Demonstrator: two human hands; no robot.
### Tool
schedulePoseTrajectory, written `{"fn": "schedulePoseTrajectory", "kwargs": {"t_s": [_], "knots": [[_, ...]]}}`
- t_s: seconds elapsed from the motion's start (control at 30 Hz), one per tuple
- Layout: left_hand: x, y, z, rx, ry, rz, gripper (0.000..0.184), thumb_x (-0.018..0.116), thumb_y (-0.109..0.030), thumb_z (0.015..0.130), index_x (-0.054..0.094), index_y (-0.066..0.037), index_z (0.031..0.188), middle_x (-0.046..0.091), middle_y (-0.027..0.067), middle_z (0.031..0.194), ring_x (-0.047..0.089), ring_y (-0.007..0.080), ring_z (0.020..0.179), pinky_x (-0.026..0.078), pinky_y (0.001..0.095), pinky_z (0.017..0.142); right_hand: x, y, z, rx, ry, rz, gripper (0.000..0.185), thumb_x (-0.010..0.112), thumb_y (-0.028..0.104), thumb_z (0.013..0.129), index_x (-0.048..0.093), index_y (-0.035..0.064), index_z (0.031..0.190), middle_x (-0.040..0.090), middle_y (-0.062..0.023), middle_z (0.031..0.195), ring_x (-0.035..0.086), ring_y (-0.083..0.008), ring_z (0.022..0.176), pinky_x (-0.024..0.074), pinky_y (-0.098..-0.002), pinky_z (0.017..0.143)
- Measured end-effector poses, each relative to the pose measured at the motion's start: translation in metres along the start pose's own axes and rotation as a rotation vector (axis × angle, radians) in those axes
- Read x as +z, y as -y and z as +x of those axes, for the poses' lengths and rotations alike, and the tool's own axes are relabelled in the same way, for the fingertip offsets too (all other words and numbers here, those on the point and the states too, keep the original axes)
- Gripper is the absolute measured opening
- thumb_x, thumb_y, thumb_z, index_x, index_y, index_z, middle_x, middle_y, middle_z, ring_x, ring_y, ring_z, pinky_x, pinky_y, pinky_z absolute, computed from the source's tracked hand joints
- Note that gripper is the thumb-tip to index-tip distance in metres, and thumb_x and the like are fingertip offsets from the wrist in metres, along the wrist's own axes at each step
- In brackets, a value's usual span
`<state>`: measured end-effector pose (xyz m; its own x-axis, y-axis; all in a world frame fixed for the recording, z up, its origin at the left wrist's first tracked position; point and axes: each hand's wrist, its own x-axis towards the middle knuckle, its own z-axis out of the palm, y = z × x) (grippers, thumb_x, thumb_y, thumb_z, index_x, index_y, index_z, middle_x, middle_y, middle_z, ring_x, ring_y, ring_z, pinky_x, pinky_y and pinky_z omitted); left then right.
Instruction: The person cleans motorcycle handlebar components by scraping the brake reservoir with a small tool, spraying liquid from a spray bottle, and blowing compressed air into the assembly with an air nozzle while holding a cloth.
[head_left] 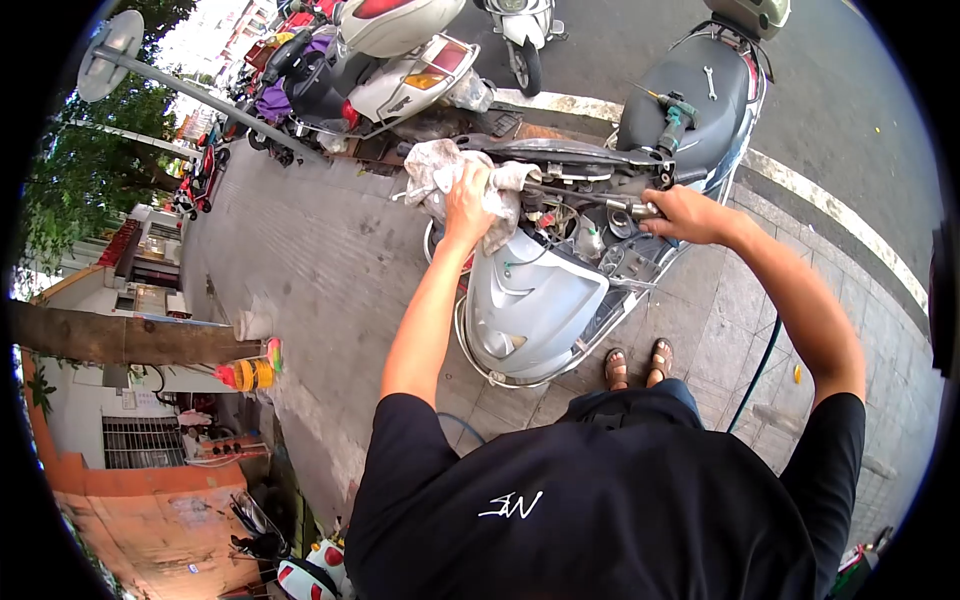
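Observation:
In front of me stands a silver-grey scooter (535, 310) with its front covers off and its wiring and parts bare. My left hand (468, 205) is closed on a stained whitish rag (430, 170) bunched over the scooter's handlebar end. My right hand (685, 214) is wrapped round the thicker silver end of a long dark metal rod (580, 196). The rod's other end runs under the rag, so where it stops is hidden. On the black seat (650, 85) near my right hand lie a green power drill (677, 122) and a wrench (710, 83).
Another white scooter (400, 95) is parked beyond, with a front-wheeled one (520, 40) on the road. A sign pole (215, 105) stands at the left. A dark hose (755, 375) runs over the paving at my right. My sandalled feet (637, 365) are beside the scooter.

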<state>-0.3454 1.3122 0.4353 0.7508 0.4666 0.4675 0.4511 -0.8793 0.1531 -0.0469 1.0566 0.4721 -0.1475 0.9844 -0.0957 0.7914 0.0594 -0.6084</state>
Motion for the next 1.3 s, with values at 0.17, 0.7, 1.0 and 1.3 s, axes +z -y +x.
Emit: {"fn": "schedulePoseTrajectory", "kwargs": {"t_s": [0.17, 0.7, 1.0, 1.3], "knots": [[-0.038, 0.003, -0.016, 0.001, -0.048, -0.185, 0.042, 0.066, 0.001, 0.07, 0.062, -0.001, 0.112, 0.061, 0.014, 0.119, 0.055, 0.0368, 0.115, 0.043, 0.0427, 0.1, 0.008, 0.014, -0.01, -0.053, -0.017, 0.082, 0.035, 0.065, 0.03, 0.091, 0.054, 0.0005, 0.107, 0.065, -0.0207, 0.071, 0.065, -0.0393, 0.075, 0.0494, -0.0462, 0.068], [-0.096, 0.079, -0.133, -1.2, -0.58, -1.003, 0.042, 0.056, -0.037, 0.098, 0.063, -0.001, 0.119, 0.069, 0.0127, 0.112, 0.066, 0.0269, 0.102, 0.051, 0.0393, 0.089, 0.064, 0.015, -0.037, 0.047, 0.123, 0.212, 0.035, 0.065, 0.032, 0.09, 0.053, 0.0013, 0.102, 0.063, -0.0228, 0.068, 0.063, -0.0435, 0.072, 0.0493, -0.0496, 0.066], [-0.085, 0.011, -0.092, -0.79, -0.588, -1.965, 0.065, 0.041, -0.058, 0.098, 0.048, -0.009, 0.14, 0.054, 0.0125, 0.139, 0.054, 0.0325, 0.125, 0.043, 0.0505, 0.107, 0.071, 0.039, -0.037, 0.09, -0.003, 0.358, 0.031, 0.065, 0.028, 0.091, 0.054, 0.0006, 0.102, 0.065, -0.02, 0.07, 0.065, -0.0415, 0.074, 0.0496, -0.0462, 0.066], [0.026, 0.022, -0.076, -1.081, -0.727, -0.976, 0.054, 0.051, 0.004, 0.087, 0.042, -0.009, 0.139, 0.042, 0.0223, 0.141, 0.056, 0.036, 0.119, 0.051, 0.0465, 0.095, 0.097, 0.032, -0.033, 0.163, -0.048, 0.292, 0.034, 0.064, 0.032, 0.091, 0.054, 0.0001, 0.099, 0.062, -0.0217, 0.066, 0.063, -0.0433, 0.073, 0.0482, -0.0486, 0.067]]}}
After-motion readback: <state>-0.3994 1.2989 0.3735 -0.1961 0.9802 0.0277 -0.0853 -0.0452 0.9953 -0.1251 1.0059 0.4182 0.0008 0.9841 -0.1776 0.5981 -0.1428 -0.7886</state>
